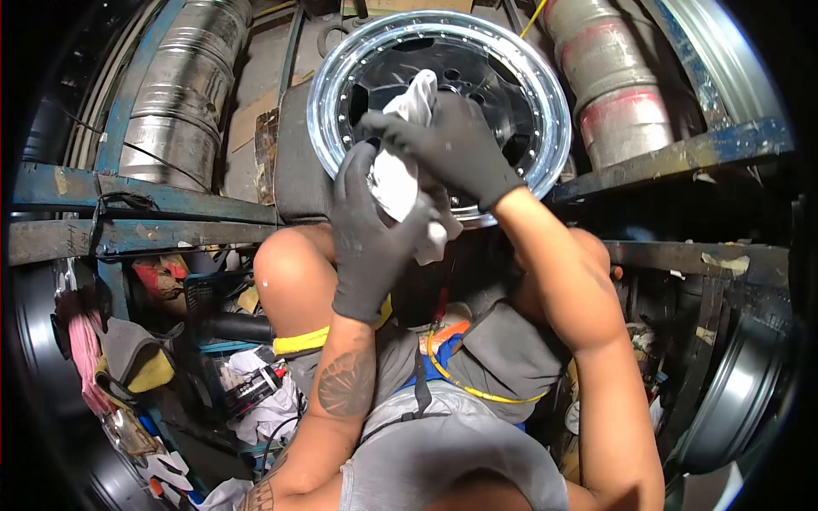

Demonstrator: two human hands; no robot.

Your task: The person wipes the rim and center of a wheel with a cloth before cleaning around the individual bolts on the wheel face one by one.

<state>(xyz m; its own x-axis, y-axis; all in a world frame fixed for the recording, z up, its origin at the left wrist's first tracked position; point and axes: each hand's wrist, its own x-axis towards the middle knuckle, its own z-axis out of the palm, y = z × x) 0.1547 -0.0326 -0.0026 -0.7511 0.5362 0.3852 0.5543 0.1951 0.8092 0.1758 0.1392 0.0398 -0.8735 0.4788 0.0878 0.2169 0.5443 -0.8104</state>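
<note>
A white cloth (394, 186) is bunched between my two dark-gloved hands, above the near part of a wheel rim. My left hand (366, 226) has its fingers curled round the cloth's lower left side. Across its upper part lies my right hand (456, 145), closed on the cloth, with one end sticking up past the fingers. The wheel rim (554, 119) has a polished silver lip, a ring of small bolts and a black centre. Both hands and the cloth hide part of its near left face.
Metal drums (175, 111) stand at the left, and more drums (626, 119) at the right. Blue steel beams (187, 234) run along both sides. A black pad (302, 162) sits left of the rim. Beside my legs are rags (264, 417), a yellow hose (477, 392) and another wheel rim (733, 392).
</note>
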